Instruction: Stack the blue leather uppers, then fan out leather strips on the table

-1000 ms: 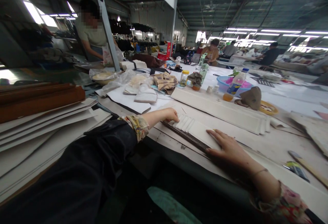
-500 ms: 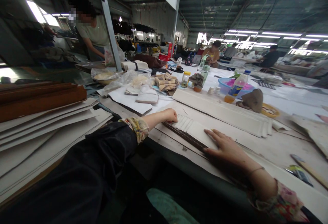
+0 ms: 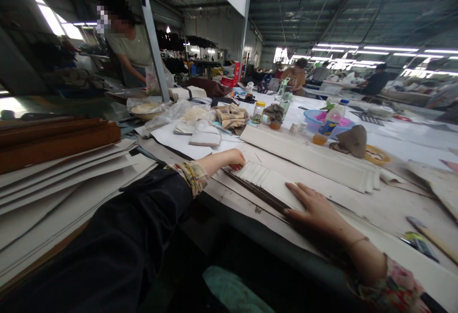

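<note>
The right hand [image 3: 315,208] is lying flat, fingers spread wide and gripping nothing, pressing on the near end of the fanned stack of white flat strips [image 3: 266,182] that is resting on the white worktable [image 3: 361,198] directly in front of the person. Along the stack's near edge a dark thin strip [image 3: 255,190] is showing; whether it is a separate piece or the stack's underside cannot be determined from this angle. The left hand [image 3: 234,158], fingers curled narrow, is touching the far left corner of the same stack. Compared with a second ago, both hands are keeping nearly the same positions, so the stack is being steadied and squared, not lifted. Further back, a long white stack of panels [image 3: 307,155] is lying across the table, with a pink-and-blue plastic basin [image 3: 324,118] beyond it.
</note>
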Demonstrator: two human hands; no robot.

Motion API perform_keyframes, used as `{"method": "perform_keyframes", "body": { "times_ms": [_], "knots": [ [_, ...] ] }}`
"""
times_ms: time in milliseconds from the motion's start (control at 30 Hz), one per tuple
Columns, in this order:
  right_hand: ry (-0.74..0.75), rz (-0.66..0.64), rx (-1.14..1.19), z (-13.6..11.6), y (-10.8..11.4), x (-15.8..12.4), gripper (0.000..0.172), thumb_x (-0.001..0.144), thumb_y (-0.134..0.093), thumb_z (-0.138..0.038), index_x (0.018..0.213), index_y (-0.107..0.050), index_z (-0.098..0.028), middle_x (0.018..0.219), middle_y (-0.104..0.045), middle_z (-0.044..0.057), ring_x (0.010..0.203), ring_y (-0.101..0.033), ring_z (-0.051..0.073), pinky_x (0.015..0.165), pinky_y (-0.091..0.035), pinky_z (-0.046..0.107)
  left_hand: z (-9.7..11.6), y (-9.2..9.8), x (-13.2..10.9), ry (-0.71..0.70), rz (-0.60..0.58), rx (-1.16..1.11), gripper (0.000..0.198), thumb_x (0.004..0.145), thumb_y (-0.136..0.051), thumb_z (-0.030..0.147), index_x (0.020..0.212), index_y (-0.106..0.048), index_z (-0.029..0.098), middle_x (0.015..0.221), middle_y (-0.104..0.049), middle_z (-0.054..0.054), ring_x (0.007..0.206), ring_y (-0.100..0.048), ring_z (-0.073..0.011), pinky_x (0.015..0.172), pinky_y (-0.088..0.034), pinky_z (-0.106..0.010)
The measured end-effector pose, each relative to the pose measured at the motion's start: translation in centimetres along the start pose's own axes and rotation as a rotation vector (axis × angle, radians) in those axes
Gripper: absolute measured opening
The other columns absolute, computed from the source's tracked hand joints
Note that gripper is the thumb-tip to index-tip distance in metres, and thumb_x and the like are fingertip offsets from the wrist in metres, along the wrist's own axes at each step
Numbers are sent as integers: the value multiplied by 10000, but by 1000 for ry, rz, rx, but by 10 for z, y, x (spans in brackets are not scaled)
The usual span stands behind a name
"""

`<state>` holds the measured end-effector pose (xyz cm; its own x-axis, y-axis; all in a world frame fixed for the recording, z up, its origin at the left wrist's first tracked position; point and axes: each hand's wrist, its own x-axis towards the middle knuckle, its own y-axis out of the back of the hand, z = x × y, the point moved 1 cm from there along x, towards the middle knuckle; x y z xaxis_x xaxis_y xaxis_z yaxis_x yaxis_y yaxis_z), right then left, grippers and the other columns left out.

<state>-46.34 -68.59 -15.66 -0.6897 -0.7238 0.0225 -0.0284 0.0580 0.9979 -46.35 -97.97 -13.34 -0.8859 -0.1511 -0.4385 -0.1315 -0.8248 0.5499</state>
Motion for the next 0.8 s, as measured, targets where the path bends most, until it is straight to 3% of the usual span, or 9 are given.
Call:
{"method": "perform_keyframes", "body": {
  "times_ms": [200, 400, 800],
  "knots": [
    [-4, 11, -2, 0, -1, 0, 750, 756, -445, -626, 1367, -328, -207, 1335, -388, 170, 1192, -401, 323, 980, -326, 462, -1, 4, 0, 38, -58, 42, 119, 768, -572, 226, 742, -541, 114, 583, -483, 29, 510, -452, -55, 558, -429, -166],
    [14, 37, -4, 2, -3, 1, 741, 760, -442, -627, 1365, -332, -214, 1328, -398, 165, 1191, -403, 315, 977, -332, 456, -2, 3, 0, 3, -6, 133, 71, 744, -588, 171, 711, -546, 124, 550, -427, 44, 495, -380, -47, 490, -363, -143],
    [-6, 2, 5, -9, 2, 9, 737, 759, -438, -626, 1359, -345, -209, 1339, -383, 172, 1187, -410, 326, 975, -334, 465, -14, 4, 6, -11, 72, 135, 132, 762, -575, 169, 869, -597, 95, 666, -538, 1, 485, -431, -30, 521, -418, -147]
  ]
}}
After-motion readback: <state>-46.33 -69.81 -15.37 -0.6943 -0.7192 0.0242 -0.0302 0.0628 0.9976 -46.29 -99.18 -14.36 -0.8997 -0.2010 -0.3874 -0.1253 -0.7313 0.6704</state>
